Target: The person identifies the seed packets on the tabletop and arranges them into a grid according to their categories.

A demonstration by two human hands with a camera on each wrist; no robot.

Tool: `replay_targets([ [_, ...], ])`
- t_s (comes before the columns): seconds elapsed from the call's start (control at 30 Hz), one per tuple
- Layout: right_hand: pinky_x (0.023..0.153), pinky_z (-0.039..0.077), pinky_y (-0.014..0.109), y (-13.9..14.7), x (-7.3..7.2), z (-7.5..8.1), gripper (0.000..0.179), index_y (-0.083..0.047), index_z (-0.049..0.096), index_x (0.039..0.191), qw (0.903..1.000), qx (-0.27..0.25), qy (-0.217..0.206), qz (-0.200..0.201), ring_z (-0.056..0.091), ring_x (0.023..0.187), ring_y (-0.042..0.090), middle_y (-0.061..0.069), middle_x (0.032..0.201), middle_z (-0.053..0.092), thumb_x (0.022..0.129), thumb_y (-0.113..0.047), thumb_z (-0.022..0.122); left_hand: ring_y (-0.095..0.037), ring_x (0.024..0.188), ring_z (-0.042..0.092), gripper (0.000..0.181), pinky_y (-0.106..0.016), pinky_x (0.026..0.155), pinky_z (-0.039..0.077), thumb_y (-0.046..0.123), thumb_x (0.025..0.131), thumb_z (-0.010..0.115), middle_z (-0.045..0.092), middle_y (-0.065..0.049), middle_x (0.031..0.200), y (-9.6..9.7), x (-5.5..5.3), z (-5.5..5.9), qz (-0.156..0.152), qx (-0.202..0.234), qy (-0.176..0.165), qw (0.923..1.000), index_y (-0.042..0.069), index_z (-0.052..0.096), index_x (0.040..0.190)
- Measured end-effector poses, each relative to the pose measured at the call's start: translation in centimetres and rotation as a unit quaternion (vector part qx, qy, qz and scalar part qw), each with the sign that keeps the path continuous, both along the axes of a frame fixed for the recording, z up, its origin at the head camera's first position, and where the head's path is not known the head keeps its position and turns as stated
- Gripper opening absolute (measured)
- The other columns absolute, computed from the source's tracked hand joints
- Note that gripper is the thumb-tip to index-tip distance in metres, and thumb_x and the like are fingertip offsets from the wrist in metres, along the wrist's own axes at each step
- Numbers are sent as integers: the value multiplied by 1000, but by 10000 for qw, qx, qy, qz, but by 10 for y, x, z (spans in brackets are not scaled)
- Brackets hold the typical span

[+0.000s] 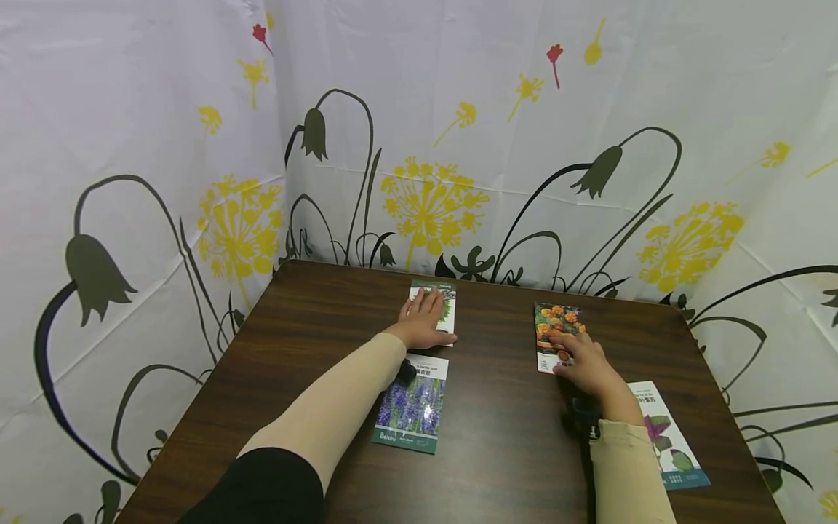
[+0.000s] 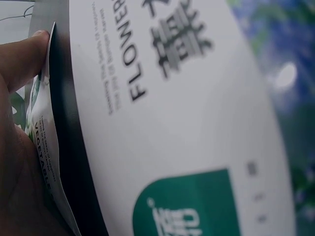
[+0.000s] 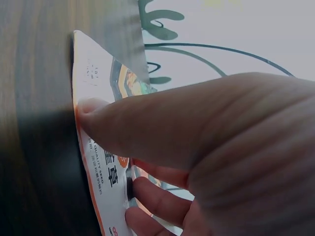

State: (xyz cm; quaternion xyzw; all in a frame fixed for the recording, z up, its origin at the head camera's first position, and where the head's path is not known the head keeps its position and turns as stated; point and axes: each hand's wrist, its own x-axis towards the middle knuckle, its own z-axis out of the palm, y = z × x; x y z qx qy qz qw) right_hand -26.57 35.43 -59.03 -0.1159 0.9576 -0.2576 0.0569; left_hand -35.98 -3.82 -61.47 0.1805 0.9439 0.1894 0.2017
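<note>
My left hand point(image 1: 422, 324) rests flat with spread fingers on a white and green vegetable seed packet point(image 1: 450, 311) near the table's back edge. In the left wrist view its thumb point(image 2: 29, 56) lies against that packet's edge. Just below it, a purple-flower seed packet point(image 1: 412, 407) lies partly under my left wrist. Over on the right, my right hand point(image 1: 585, 364) touches an orange-flower seed packet point(image 1: 550, 320). Its thumb point(image 3: 106, 120) presses the packet's printed face, while the bent fingers rest farther along. A white packet with purple and green leaves point(image 1: 681, 444) lies beside my right forearm, partly hidden.
All the packets lie on a dark brown wooden table point(image 1: 497, 437). A white curtain point(image 1: 524, 145) printed with flowers hangs behind the table and along both sides. Dark wrist cameras sit under both wrists, close to the tabletop.
</note>
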Motion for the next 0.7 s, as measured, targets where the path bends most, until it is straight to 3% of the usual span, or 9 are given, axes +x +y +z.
replay_targets([
  [0.23,101,45,72,-11,-4,-4,55,-5,68,143,9999,-34,141,92,52,118,57,33,133,57,92,-13,86,-28,169,-27,113,-59,136,-12,72,102,58,-23,1,183,-1,-2,-4,34,20,87,10000,22,-10,177],
  [0.5,95,45,61,-32,-6,-8,32,-10,68,125,9997,29,113,224,52,111,45,21,117,59,96,-11,82,-27,169,-27,114,-59,136,-12,72,101,60,-23,2,183,0,-1,-4,7,49,76,10000,22,-9,177],
  [0.7,100,47,64,-51,-5,-12,35,-10,67,131,9985,-33,228,497,54,116,46,24,125,61,98,-11,79,-26,169,-26,115,-59,136,-12,75,100,60,-22,3,183,-1,-5,-7,30,1,40,10000,25,-9,176],
])
